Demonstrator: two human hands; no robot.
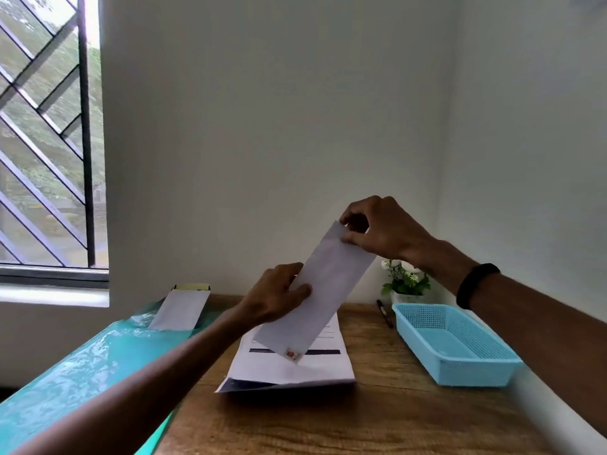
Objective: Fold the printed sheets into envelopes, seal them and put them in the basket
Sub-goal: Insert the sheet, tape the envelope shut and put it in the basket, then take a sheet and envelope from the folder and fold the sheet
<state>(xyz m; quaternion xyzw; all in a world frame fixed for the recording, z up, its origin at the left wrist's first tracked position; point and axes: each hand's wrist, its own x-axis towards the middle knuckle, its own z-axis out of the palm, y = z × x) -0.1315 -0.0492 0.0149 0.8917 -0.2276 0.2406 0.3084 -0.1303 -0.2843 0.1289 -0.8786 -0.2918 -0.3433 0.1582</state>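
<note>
Envelope (315, 290): tilted lengthwise above the basket's (455, 349) left; our left hand (279, 298) grips mid-edge, our nearer right hand (381, 229) pinches its top.

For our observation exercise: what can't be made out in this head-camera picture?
- Envelope, head view: the far face is turned away; whether it is sealed is hidden by the right hand.
- Printed sheets: the text is too small and partly covered.
- Pen: too small to make out.

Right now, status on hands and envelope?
Both hands grip envelope: left hand mid-body, right hand top end. Basket empty. Nothing in the way.
</note>
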